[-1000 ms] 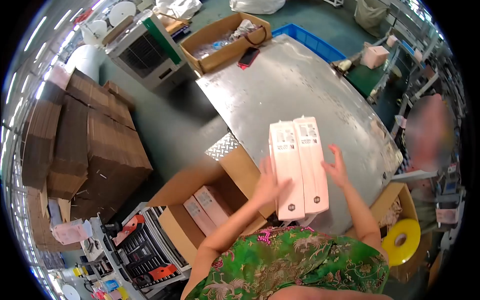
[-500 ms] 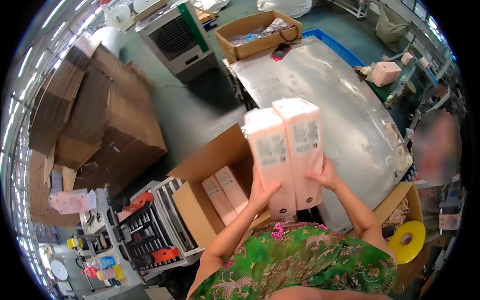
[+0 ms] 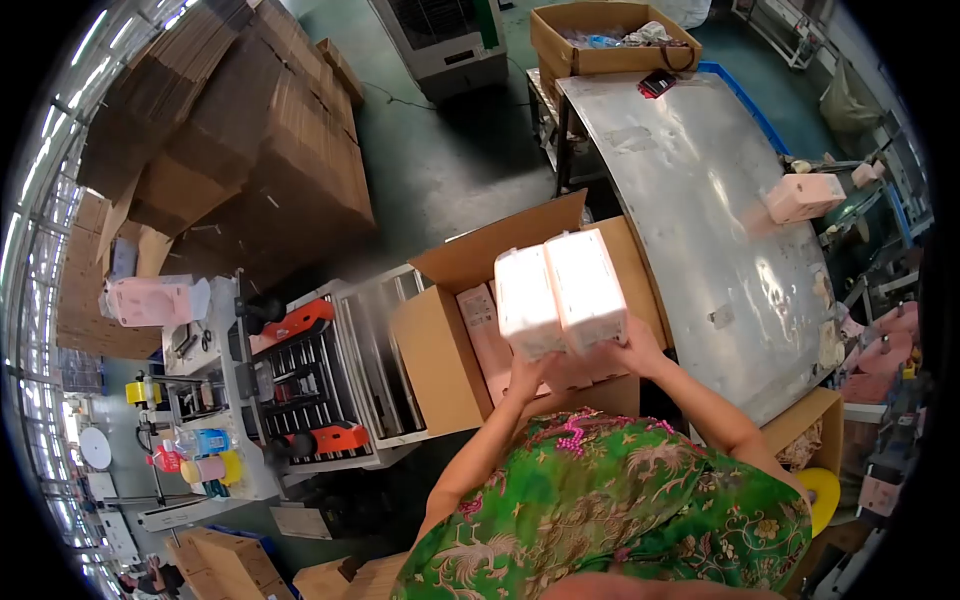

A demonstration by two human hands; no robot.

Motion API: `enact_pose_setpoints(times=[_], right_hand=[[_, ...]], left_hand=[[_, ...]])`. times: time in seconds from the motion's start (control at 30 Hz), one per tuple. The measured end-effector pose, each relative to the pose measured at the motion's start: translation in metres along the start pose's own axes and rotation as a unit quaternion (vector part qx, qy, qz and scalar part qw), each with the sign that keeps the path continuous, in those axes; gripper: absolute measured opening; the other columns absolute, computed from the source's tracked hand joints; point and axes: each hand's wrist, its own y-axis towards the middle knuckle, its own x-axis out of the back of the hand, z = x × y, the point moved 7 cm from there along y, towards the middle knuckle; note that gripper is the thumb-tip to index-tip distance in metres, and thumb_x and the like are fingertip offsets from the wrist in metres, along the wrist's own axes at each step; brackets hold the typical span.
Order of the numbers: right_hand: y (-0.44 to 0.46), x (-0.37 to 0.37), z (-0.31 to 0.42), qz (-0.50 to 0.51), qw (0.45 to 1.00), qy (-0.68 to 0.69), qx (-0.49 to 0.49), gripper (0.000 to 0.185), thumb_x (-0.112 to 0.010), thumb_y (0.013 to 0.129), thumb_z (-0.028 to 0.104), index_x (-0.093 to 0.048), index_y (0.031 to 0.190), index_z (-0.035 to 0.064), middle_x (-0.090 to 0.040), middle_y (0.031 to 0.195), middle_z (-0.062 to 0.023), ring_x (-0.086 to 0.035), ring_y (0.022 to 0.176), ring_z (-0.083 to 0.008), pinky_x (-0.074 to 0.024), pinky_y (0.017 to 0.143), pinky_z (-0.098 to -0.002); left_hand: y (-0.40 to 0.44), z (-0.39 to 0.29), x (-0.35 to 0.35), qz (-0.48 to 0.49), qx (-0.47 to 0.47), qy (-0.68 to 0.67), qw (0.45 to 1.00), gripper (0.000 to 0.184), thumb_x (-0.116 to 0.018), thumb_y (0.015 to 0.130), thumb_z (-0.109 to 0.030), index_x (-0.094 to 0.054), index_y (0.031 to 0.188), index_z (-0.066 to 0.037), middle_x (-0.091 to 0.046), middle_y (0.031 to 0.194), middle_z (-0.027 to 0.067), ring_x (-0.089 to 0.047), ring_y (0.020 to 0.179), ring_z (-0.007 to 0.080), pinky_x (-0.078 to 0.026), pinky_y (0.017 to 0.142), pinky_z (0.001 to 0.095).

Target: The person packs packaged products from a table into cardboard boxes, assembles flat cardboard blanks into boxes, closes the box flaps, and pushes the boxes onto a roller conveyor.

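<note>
Two pale pink wrapped packs, standing side by side, are held together above an open cardboard carton. My left hand grips the near left side of the pair, while my right hand presses on the near right side. Their tops look bright and washed out, so the print on them cannot be read. Inside the carton, another pink pack shows at the left; the held pair hides much of the interior. One carton flap stands raised on the far side.
At the right is a metal-topped table with a phone. A pink pack sits beyond its right edge. Left of the carton stands a roller machine with red parts. Stacked flat cardboard fills the upper left. Yellow tape lies lower right.
Both hands have brought the two packs from beside the metal table to over the carton, tipping their tops toward me. The view has shifted, showing the carton nearer the middle.
</note>
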Motion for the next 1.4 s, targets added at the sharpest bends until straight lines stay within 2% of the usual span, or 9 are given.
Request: enact_pose_setpoints(times=[0.13, 0.3, 0.47, 0.53, 0.77, 0.97, 1.13, 1.27, 1.4], right_hand=[[0.026, -0.013, -0.079, 0.087, 0.948, -0.201, -0.232, 0.078, -0.053, 0.095, 0.037, -0.016, 0.147, -0.0084, -0.059, 0.12, -0.0294, -0.061, 0.104, -0.0431, -0.0489, 0.088, -0.0484], [0.039, -0.033, -0.154, 0.112, 0.89, -0.306, -0.319, 0.072, -0.055, 0.094, 0.031, -0.022, 0.145, -0.0082, -0.059, 0.12, -0.0297, -0.062, 0.101, -0.0422, -0.0495, 0.082, -0.0506], [0.037, -0.034, -0.061, 0.116, 0.891, -0.43, -0.089, 0.082, -0.067, 0.084, 0.022, -0.023, 0.147, -0.0055, -0.035, 0.144, -0.0303, -0.041, 0.13, -0.0436, -0.0433, 0.097, -0.0479], [0.026, -0.051, -0.065, 0.12, 0.857, -0.498, 0.051, 0.079, -0.067, 0.084, 0.023, -0.027, 0.146, -0.0051, -0.033, 0.145, -0.0296, -0.033, 0.136, -0.0435, -0.0361, 0.107, -0.0462], [0.034, -0.103, -0.212, 0.221, 0.831, -0.502, -0.094, 0.074, -0.062, 0.086, 0.024, -0.03, 0.146, -0.0034, -0.022, 0.153, -0.0304, -0.022, 0.143, -0.043, -0.0246, 0.115, -0.0451], [0.09, -0.094, -0.205, 0.326, 0.901, -0.278, 0.068, 0.059, -0.063, 0.089, 0.03, -0.045, 0.136, -0.0001, -0.05, 0.135, -0.0207, -0.047, 0.125, -0.0378, -0.0376, 0.106, -0.0444], [0.108, 0.152, -0.096, 0.002, 0.964, -0.225, 0.139, 0.055, -0.068, 0.078, 0.013, -0.052, 0.13, 0.0083, -0.057, 0.122, -0.016, -0.054, 0.114, -0.0353, -0.0444, 0.097, -0.0447], [0.101, 0.369, -0.151, -0.13, 0.842, -0.507, -0.132, 0.052, -0.067, 0.076, 0.013, -0.054, 0.126, 0.0115, -0.057, 0.123, -0.0129, -0.052, 0.12, -0.0334, -0.0436, 0.097, -0.0449], [0.071, 0.492, -0.235, -0.254, 0.65, -0.711, -0.083, 0.061, -0.07, 0.074, 0.027, -0.05, 0.131, 0.0147, -0.055, 0.13, -0.0066, -0.044, 0.128, -0.03, -0.0381, 0.1, -0.0467]], left_hand=[[0.08, 0.068, 0.014, -0.018, 0.095, -0.098, 0.99, 0.044, -0.062, 0.093, -0.027, -0.054, 0.124, 0.002, -0.066, 0.107, 0.0095, -0.063, 0.101, 0.0204, -0.051, 0.089, 0.0345], [0.139, 0.153, 0.02, 0.078, 0.283, 0.259, 0.92, 0.05, -0.06, 0.092, -0.032, -0.052, 0.126, 0.004, -0.068, 0.1, 0.0147, -0.066, 0.096, 0.0286, -0.053, 0.086, 0.0396], [0.125, 0.131, -0.007, -0.027, -0.017, 0.45, 0.892, 0.053, -0.057, 0.086, -0.016, -0.046, 0.134, 0.002, -0.052, 0.127, 0.0303, -0.053, 0.112, 0.0485, -0.044, 0.096, 0.0523], [0.099, 0.118, -0.014, 0.028, -0.016, 0.479, 0.877, 0.058, -0.059, 0.085, -0.013, -0.04, 0.138, 0.0, -0.044, 0.134, 0.0303, -0.049, 0.117, 0.0497, -0.043, 0.098, 0.0518], [0.042, 0.121, -0.014, 0.159, 0.026, 0.552, 0.818, 0.064, -0.068, 0.083, -0.021, -0.041, 0.138, 0.0, -0.042, 0.138, 0.0295, -0.048, 0.118, 0.049, -0.042, 0.1, 0.0511], [0.039, 0.107, -0.026, 0.185, 0.022, 0.53, 0.827, 0.061, -0.067, 0.085, -0.026, -0.045, 0.136, -0.001, -0.047, 0.134, 0.0286, -0.05, 0.12, 0.0449, -0.042, 0.102, 0.0474], [0.058, 0.116, -0.038, 0.231, -0.005, 0.54, 0.81, 0.057, -0.063, 0.089, -0.03, -0.048, 0.134, 0.0, -0.05, 0.13, 0.0276, -0.059, 0.107, 0.0417, -0.048, 0.094, 0.047], [0.07, 0.138, -0.055, 0.308, 0.0, 0.566, 0.765, 0.061, -0.064, 0.089, -0.038, -0.049, 0.134, 0.0, -0.055, 0.126, 0.0294, -0.061, 0.106, 0.0412, -0.048, 0.094, 0.0458], [0.068, 0.129, -0.093, 0.335, 0.024, 0.546, 0.768, 0.061, -0.065, 0.088, -0.039, -0.051, 0.133, -0.001, -0.056, 0.125, 0.0275, -0.057, 0.112, 0.0425, -0.047, 0.096, 0.0451]])
